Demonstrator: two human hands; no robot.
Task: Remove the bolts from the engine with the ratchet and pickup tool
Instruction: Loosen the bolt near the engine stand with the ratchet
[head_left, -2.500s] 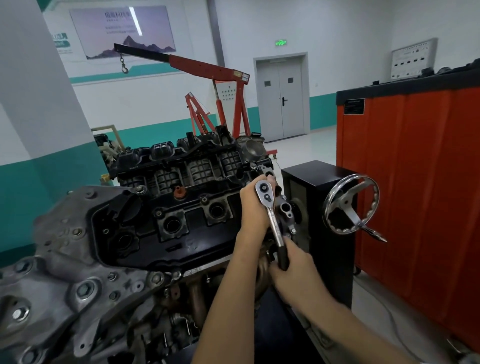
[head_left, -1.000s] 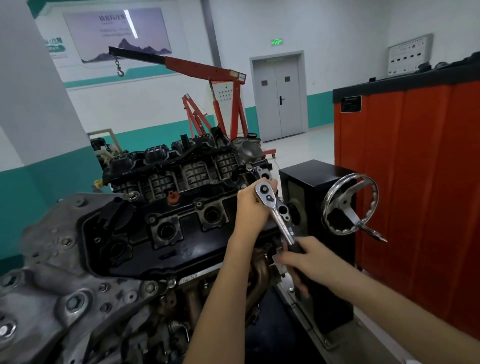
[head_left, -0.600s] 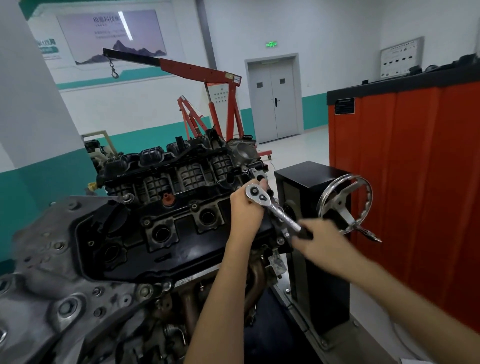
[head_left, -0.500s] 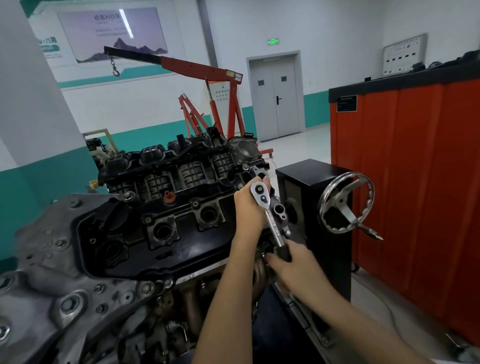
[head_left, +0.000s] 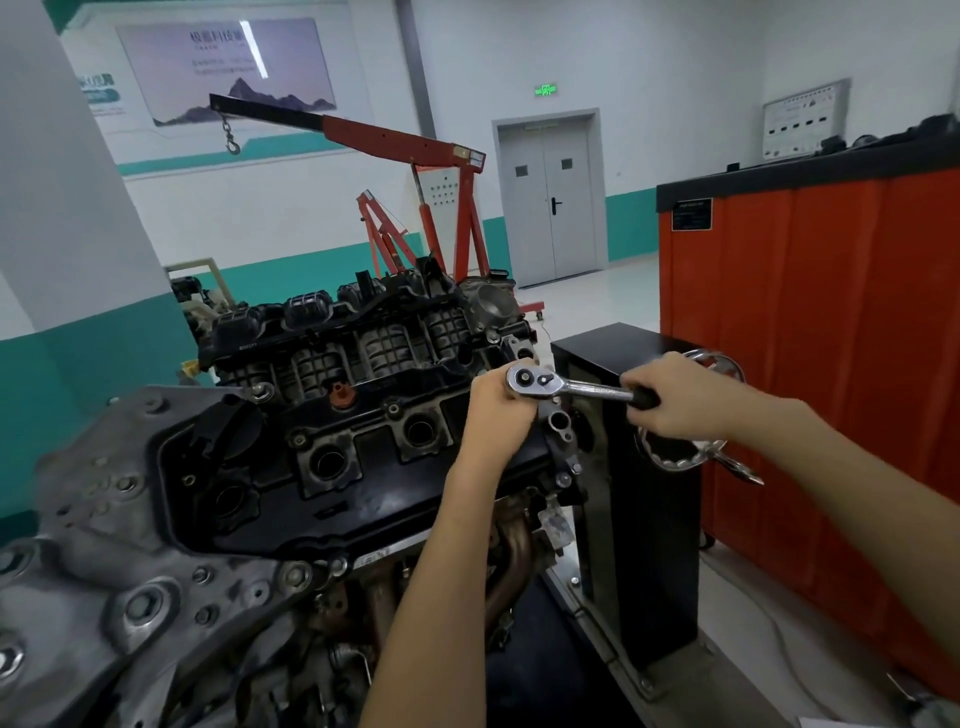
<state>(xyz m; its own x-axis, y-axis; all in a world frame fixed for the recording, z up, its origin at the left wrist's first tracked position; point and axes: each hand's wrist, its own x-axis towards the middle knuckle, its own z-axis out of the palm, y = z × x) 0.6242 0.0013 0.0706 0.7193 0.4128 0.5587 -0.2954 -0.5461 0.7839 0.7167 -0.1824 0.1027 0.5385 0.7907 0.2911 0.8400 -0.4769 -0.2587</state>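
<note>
A black-topped engine (head_left: 337, 447) on a stand fills the left and centre. A chrome ratchet (head_left: 571, 385) sits over the engine's right end, its round head to the left and its handle pointing right, almost level. My left hand (head_left: 496, 410) grips just under the ratchet head, hiding the socket and the bolt. My right hand (head_left: 670, 400) is curled round the black grip at the handle's end. No pickup tool is in view.
A black stand box (head_left: 639, 519) with a chrome handwheel (head_left: 685, 452) stands right of the engine, close behind my right hand. A tall orange cabinet (head_left: 831, 364) lines the right side. A red engine crane (head_left: 415, 171) stands behind the engine.
The ratchet handle has swung from pointing down toward me up to pointing right, nearly level. My right hand moved up and right with it. My left hand stayed at the ratchet head.
</note>
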